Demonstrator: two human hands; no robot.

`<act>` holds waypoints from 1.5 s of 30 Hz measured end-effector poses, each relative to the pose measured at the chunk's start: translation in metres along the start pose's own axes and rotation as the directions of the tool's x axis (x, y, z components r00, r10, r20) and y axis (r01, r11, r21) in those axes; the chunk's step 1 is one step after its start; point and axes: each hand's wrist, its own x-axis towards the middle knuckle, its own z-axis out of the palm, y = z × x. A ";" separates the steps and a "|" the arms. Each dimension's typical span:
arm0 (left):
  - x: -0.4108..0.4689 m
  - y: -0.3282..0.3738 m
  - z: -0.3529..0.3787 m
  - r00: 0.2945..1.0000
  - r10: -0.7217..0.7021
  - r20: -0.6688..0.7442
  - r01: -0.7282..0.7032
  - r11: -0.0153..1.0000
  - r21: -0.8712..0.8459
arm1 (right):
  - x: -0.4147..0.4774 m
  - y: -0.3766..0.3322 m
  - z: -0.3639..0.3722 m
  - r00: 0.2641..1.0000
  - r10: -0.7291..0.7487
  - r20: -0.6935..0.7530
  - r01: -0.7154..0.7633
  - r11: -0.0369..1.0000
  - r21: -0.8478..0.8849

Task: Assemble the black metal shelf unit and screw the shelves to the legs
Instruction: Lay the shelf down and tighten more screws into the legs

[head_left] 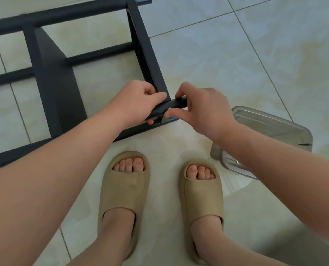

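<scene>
Tile floor (pixel 236 54): one frame (pixel 54 83); left hand (pixel 138 100), right hand (pixel 204 110) hold one leg (pixel 176 103).

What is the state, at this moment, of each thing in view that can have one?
shelf unit, lying on the floor, partly assembled.
leg, laid across the shelf corner, held by both hands.
screw, in the leg's side, under the right thumb.
left hand, grips the leg.
right hand, pinches the leg's end.
clear container, on the floor; open or lidded, cannot tell.
</scene>
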 end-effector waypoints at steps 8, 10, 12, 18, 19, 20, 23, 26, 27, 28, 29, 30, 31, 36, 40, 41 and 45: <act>-0.027 0.003 0.021 0.777 0.496 -0.388 -0.345 0.851 0.397 | -0.052 0.027 -0.016 0.998 -0.040 0.042 0.032 0.983 0.179; -0.035 0.016 0.033 0.720 0.614 -0.324 -0.484 0.779 0.399 | -0.068 0.044 -0.024 1.000 0.011 0.010 -0.013 0.982 0.187; -0.045 0.027 0.054 0.740 0.647 -0.185 -0.574 0.750 0.329 | -0.085 0.061 -0.032 0.998 0.055 -0.030 -0.048 0.982 0.185; -0.060 0.028 0.124 0.927 0.155 0.341 -0.214 0.966 0.142 | -0.129 0.122 -0.032 0.948 0.317 -0.006 -0.314 0.941 0.125; -0.060 0.028 0.132 0.922 0.101 0.373 -0.169 0.973 0.155 | -0.132 0.132 -0.028 0.920 0.387 0.063 -0.392 0.915 0.096; -0.060 0.028 0.139 0.918 0.058 0.393 -0.126 0.981 0.150 | -0.135 0.142 -0.024 0.882 0.448 0.145 -0.459 0.887 0.052; -0.053 0.027 0.154 0.915 -0.020 0.403 -0.033 0.992 0.124 | -0.137 0.164 -0.010 0.773 0.545 0.326 -0.544 0.833 -0.101; -0.044 0.026 0.159 0.923 -0.064 0.379 0.026 0.994 0.104 | -0.133 0.180 -0.002 0.715 0.602 0.354 -0.579 0.795 -0.181; -0.043 0.026 0.160 0.925 -0.073 0.373 0.041 0.995 0.093 | -0.131 0.183 0.000 0.707 0.614 0.350 -0.587 0.786 -0.193; -0.042 0.025 0.161 0.926 -0.079 0.369 0.050 0.995 0.086 | -0.130 0.187 0.002 0.709 0.617 0.341 -0.589 0.784 -0.195; -0.042 0.024 0.161 0.926 -0.082 0.368 0.056 0.995 0.082 | -0.128 0.189 0.005 0.720 0.613 0.326 -0.586 0.788 -0.188; -0.042 0.023 0.161 0.926 -0.084 0.368 0.058 0.995 0.081 | -0.125 0.190 0.007 0.738 0.604 0.302 -0.581 0.796 -0.172; -0.042 0.022 0.161 0.926 -0.085 0.369 0.059 0.995 0.081 | -0.123 0.190 0.009 0.757 0.592 0.277 -0.573 0.805 -0.153; -0.042 0.022 0.161 0.922 -0.084 0.378 0.059 0.995 0.077 | -0.107 0.187 0.018 0.791 0.517 0.328 -0.484 0.856 -0.182; -0.044 0.020 0.160 0.919 -0.092 0.383 0.075 0.995 0.058 | -0.102 0.183 0.019 0.775 0.532 0.341 -0.498 0.847 -0.188; -0.045 0.020 0.159 0.921 -0.088 0.381 0.073 0.996 0.055 | -0.103 0.180 0.018 0.777 0.537 0.328 -0.512 0.843 -0.165; -0.044 0.020 0.150 0.971 -0.079 0.226 0.073 0.997 0.034 | -0.104 0.153 0.002 0.848 0.507 0.152 -0.514 0.858 0.005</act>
